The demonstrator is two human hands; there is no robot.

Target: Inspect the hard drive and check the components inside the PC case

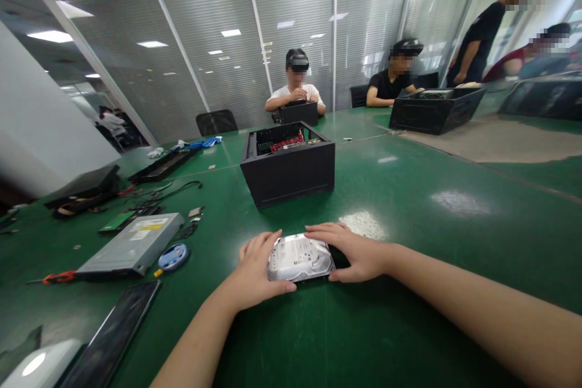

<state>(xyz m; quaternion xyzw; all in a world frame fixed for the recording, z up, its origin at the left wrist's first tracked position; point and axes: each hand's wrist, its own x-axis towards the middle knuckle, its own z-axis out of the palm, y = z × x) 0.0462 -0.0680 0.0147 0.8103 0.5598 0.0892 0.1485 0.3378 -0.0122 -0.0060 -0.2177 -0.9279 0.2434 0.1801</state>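
A silver hard drive with a printed label lies low over the green table, close in front of me. My left hand grips its left end, thumb along the near edge and fingers on the far side. At the right end my right hand curves around the drive, its fingertips on the far edge and its thumb at the near corner. Whether the drive rests fully on the table or is slightly raised, I cannot tell. Beyond it stands an open black computer case with a red circuit board inside.
To the left lie an optical drive, a round blue case, an orange-handled screwdriver, a black phone-like slab and loose cables. Across the table one person sits behind a dark box; another case stands right.
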